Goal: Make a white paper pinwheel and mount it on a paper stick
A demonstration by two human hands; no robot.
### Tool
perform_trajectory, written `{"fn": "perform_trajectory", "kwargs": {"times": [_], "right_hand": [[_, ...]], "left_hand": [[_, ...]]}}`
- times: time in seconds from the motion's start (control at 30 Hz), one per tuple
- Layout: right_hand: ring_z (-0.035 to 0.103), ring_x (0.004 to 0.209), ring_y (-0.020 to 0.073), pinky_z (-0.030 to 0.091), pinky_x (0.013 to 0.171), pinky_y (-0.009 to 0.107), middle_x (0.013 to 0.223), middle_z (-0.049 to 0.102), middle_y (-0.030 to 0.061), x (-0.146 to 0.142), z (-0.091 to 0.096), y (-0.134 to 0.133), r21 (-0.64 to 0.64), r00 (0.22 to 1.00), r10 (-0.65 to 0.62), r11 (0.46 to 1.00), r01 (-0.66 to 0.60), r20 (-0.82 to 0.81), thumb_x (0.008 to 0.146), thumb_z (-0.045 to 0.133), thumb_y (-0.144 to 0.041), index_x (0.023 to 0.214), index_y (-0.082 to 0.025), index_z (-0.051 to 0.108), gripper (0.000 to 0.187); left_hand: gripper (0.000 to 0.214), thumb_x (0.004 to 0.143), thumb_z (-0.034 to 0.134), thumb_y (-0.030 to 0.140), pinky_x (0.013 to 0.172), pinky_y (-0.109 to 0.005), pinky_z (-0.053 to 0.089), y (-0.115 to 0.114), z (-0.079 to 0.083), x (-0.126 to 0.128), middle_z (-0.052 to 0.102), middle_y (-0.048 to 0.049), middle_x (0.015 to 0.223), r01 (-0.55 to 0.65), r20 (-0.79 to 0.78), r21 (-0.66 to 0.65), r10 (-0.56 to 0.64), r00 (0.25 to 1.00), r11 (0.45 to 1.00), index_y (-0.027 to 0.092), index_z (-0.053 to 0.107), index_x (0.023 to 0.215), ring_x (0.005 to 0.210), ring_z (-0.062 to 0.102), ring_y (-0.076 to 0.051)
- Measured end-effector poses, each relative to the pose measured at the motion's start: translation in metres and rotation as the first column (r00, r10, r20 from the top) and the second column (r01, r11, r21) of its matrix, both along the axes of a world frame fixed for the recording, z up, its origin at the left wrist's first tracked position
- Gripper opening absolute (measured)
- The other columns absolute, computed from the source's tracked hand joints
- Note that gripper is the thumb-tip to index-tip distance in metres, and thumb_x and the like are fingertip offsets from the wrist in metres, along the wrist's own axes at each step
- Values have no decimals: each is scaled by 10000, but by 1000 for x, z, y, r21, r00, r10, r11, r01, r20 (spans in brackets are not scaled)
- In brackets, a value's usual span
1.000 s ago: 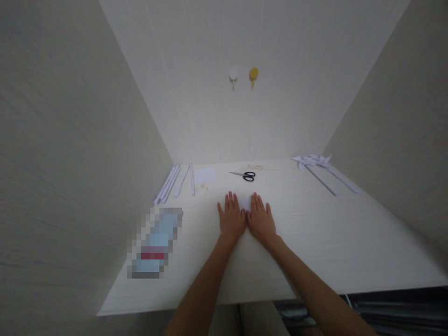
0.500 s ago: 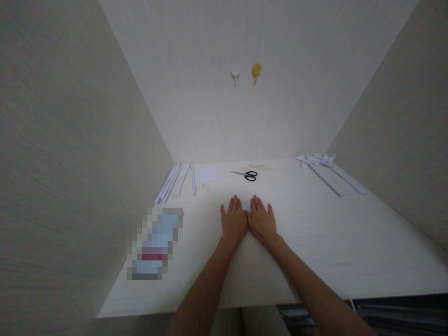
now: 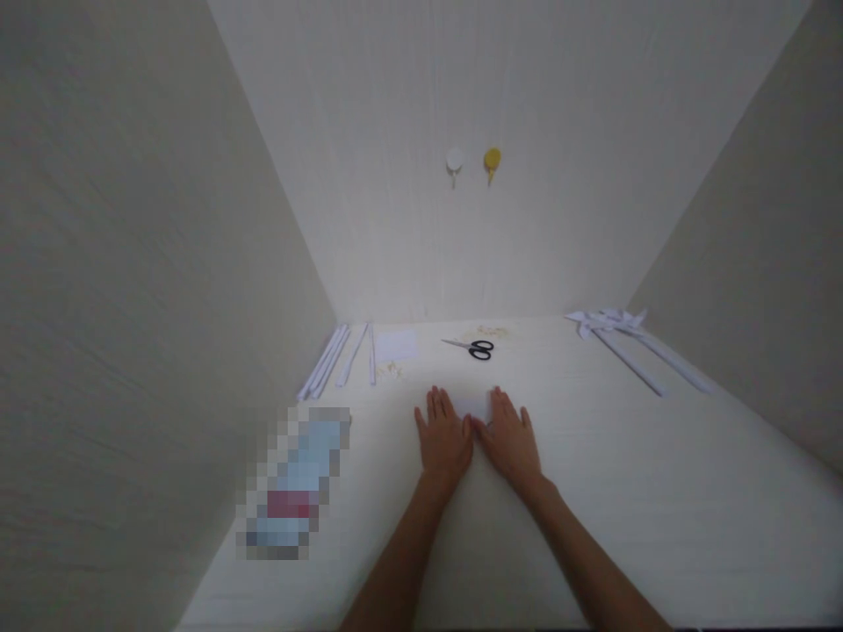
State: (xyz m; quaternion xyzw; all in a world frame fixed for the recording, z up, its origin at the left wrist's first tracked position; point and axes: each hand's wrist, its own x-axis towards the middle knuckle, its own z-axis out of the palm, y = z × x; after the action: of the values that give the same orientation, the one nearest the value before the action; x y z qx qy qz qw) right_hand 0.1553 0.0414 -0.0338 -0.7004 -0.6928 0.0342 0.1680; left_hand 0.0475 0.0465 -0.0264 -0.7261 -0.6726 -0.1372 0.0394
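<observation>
My left hand and my right hand lie flat, palms down, side by side on the white table, fingers stretched out. Both press on a small white sheet of paper, whose far part shows between the fingers. Neither hand holds anything. Black-handled scissors lie just beyond the hands.
Several white paper sticks and a white paper square lie at the back left. White paper pinwheels on sticks lie at the back right. A blurred blue object rests at the left. Two hooks hang on the back wall.
My hands have drawn slightly apart, so more of the white paper shows between them. The camera has tilted, shifting the whole scene lower in view.
</observation>
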Motion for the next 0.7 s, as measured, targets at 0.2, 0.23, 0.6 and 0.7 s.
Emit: {"fn": "perform_trajectory", "kwargs": {"times": [0.2,0.23,0.6,0.7], "right_hand": [[345,1195,215,241,986,383,1304,395,112,24,5,18,7,961,270,963,-270,-55,788,429,-363,1195,-113,459,478],[360,1183,215,263,975,376,1298,403,113,27,6,20,15,950,304,953,-304,-65,774,451,-377,1189,-119,467,489],[400,1119,200,337,901,349,1255,458,67,30,14,28,32,942,300,954,-298,-152,713,549,-396,1123,-194,525,458],[410,1102,203,342,898,343,1234,478,69,31,12,29,51,933,317,948,-313,-169,714,558,-371,1105,-184,537,434]], "left_hand": [[451,830,277,275,1027,-387,175,13,5,-18,335,-87,1342,284,73,-69,-279,957,956,113,365,1241,1251,248,-174],[451,825,302,291,1027,-387,176,16,6,-22,336,-90,1341,306,81,-79,-300,951,949,118,374,1235,1250,250,-176],[585,642,606,423,1015,-415,204,36,8,-49,444,-96,1264,581,310,-115,-527,791,805,199,471,1165,1182,372,-195],[551,607,659,349,993,-399,261,37,5,-49,497,-101,1211,560,383,-71,-496,779,825,186,520,1115,1131,425,-201]]}}
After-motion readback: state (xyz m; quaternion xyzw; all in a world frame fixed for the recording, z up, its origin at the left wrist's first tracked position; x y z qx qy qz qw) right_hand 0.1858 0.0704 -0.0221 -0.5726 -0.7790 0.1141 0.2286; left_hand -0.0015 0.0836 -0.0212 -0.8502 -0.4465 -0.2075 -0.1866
